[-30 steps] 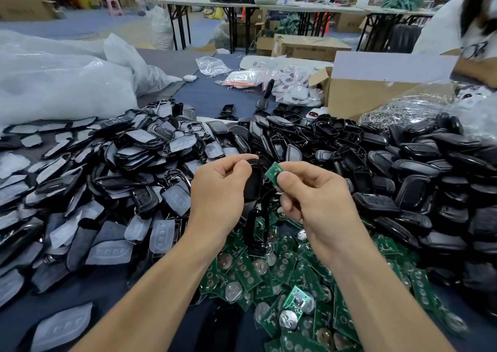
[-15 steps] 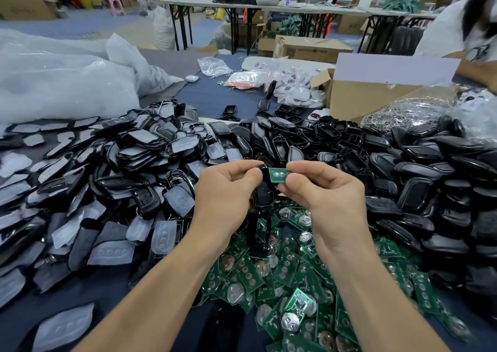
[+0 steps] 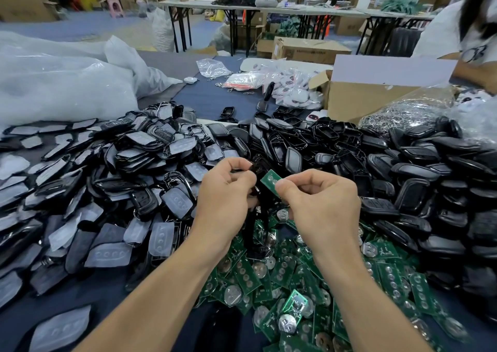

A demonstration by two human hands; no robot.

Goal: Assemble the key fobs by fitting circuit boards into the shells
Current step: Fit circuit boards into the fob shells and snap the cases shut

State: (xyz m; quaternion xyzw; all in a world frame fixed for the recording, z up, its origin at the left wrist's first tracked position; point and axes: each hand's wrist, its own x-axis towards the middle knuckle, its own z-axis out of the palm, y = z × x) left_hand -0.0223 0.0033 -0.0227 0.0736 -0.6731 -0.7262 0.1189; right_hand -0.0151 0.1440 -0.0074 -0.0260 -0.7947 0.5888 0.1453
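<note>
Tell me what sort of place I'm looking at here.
Probably a factory assembly floor: a heap of black plastic key fob shells, a pile of green circuit boards, and long folding worktables behind.

Left hand (image 3: pixel 226 190), right hand (image 3: pixel 321 203) close together, both seemingly pinching.

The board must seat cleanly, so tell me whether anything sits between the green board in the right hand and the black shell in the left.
Nothing visible does. The right hand pinches the circuit board with its edge right at the black shell in the left hand; the shell's cavity itself is hidden.
</note>
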